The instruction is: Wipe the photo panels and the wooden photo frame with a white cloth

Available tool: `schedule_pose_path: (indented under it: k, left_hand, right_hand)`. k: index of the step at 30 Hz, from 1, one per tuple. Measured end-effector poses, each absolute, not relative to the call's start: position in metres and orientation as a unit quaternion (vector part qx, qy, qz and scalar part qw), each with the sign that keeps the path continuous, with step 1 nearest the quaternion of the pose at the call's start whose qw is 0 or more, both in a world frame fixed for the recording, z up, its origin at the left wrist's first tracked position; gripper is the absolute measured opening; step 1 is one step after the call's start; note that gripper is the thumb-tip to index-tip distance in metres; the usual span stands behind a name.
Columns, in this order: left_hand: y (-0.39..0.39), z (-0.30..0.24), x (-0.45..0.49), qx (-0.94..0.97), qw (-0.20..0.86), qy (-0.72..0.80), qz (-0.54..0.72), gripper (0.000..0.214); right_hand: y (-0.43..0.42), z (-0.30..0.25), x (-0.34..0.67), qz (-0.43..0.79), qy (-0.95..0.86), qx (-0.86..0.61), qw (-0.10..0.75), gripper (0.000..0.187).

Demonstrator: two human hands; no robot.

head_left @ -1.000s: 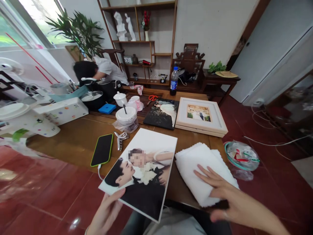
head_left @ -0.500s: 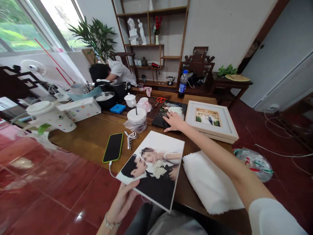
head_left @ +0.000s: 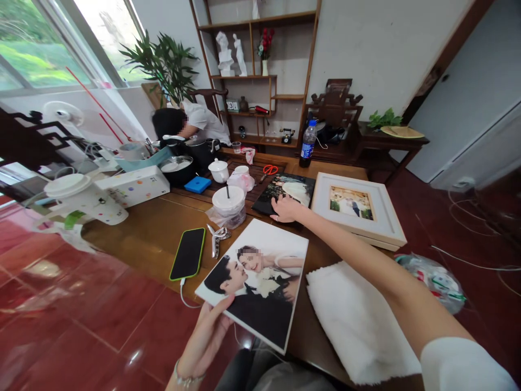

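Note:
My left hand grips the lower left edge of a photo panel, thumb on top and fingers beneath. The panel is white-edged and tilted, with a couple in black and white on it. My right hand reaches across to a dark photo panel lying on the table. Its fingers are apart, slightly bent, and touch the near part of that panel; the palm side is hidden. A white framed photo lies right of the dark panel, apparently stacked on another frame. Under my right forearm is a folded white towel.
On the wooden table are a phone on a cable, a silver clamp-like tool, a lidded cup, orange scissors, a bottle and a large paper cup. Behind, a person leans over the table.
My right hand has drawn slightly back toward the dark panel's near edge, and its fingers are more bent. The view has shifted a little; my left hand still holds its panel.

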State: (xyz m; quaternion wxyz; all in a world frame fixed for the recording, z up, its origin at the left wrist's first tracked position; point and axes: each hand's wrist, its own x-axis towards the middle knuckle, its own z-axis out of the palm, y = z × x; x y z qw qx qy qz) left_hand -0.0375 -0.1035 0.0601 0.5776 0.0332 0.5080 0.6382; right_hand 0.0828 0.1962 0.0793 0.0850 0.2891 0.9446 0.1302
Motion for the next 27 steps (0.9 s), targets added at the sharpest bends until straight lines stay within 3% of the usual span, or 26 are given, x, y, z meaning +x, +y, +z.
schedule_pose_path:
  k: [4,10,27]
  left_hand:
    - [-0.096,0.057,-0.037,0.063,0.587,0.478,0.651,0.053]
    - [-0.083,0.055,-0.029,0.134,0.599,0.422,0.668,0.054]
    - [-0.067,0.051,-0.013,0.13,0.555,0.423,0.704,0.051]
  right_hand:
    - [0.208,0.107,0.083,0.11,0.951,0.276,0.082,0.062]
    - [0.226,0.137,0.086,0.086,0.955,0.27,0.083,0.06]
    - [0.226,0.135,0.09,0.093,0.959,0.259,0.069,0.061]
